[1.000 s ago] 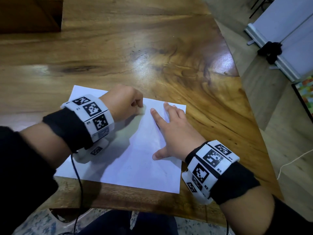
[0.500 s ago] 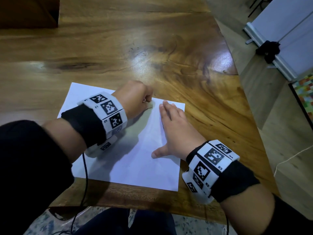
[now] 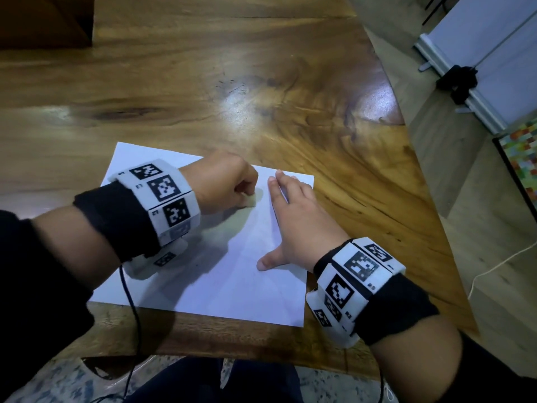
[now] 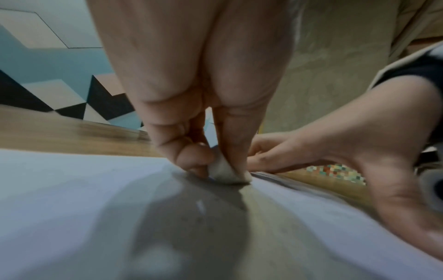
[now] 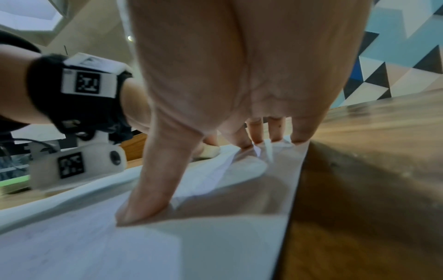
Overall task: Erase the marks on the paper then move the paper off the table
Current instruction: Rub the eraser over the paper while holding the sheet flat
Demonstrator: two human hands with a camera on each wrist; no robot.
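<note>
A white sheet of paper (image 3: pixel 220 283) lies near the front edge of the wooden table (image 3: pixel 261 82). My left hand (image 3: pixel 226 184) pinches a small white eraser (image 4: pixel 225 173) and presses it onto the paper's upper middle; the eraser (image 3: pixel 252 199) peeks out under the fingers in the head view. My right hand (image 3: pixel 293 219) lies flat with straight, spread fingers on the paper's right side, holding it down. In the right wrist view the thumb and fingertips (image 5: pixel 256 139) press on the paper (image 5: pixel 215 246), which wrinkles a little. The marks are faint and hard to make out.
The table edge runs just below the paper, with my legs and a patterned floor (image 3: pixel 58 379) beneath. A thin black cable (image 3: pixel 130 301) hangs from my left wrist. To the right, past the table's curved edge, are a white board on the floor (image 3: pixel 479 62) and a colourful mat (image 3: pixel 520 152).
My left hand with the eraser has shifted right and slightly up across the paper, toward the right hand. The right hand has stayed flat in about the same place.
</note>
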